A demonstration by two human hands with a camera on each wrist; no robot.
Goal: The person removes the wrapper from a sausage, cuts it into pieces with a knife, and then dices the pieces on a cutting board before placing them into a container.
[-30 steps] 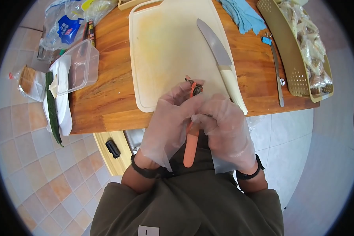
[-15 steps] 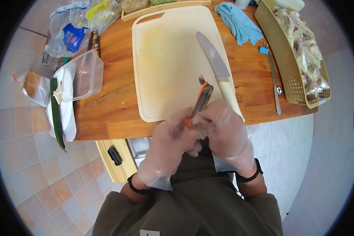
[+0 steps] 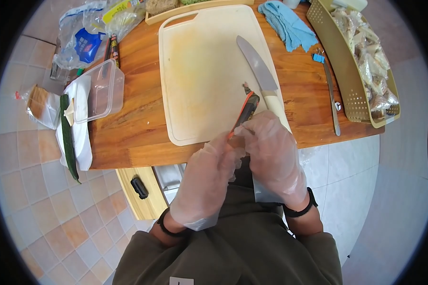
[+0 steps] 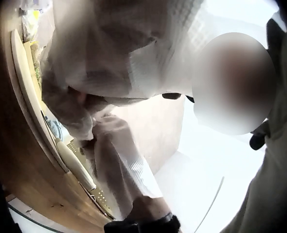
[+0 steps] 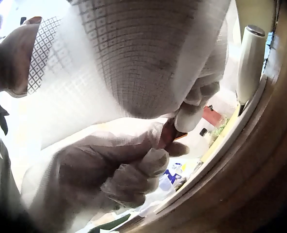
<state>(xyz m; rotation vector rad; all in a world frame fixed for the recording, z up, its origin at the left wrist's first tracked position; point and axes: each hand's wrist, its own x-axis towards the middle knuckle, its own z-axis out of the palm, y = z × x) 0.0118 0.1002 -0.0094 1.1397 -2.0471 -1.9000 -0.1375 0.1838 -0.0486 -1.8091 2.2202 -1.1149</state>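
Observation:
A ham sausage in a dark wrapper with a red edge points up over the near right part of the cutting board. My left hand, in a clear plastic glove, grips its lower part. Close against it, my gloved right hand pinches at the sausage wrapper. Both sets of fingertips meet there in the right wrist view, around a small reddish-brown piece. The sausage's lower end is hidden behind the hands. A knife with a cream handle lies on the board's right side.
At left are a clear plastic box, a cucumber on white paper, plastic bags and wrapped sausages. A blue cloth, a metal strip and a perforated basket of bagged items lie right.
A bare pink end of the sausage hung below the hands at first; now it is hidden, and the dark wrapped end stands out further above them. The hands shifted slightly.

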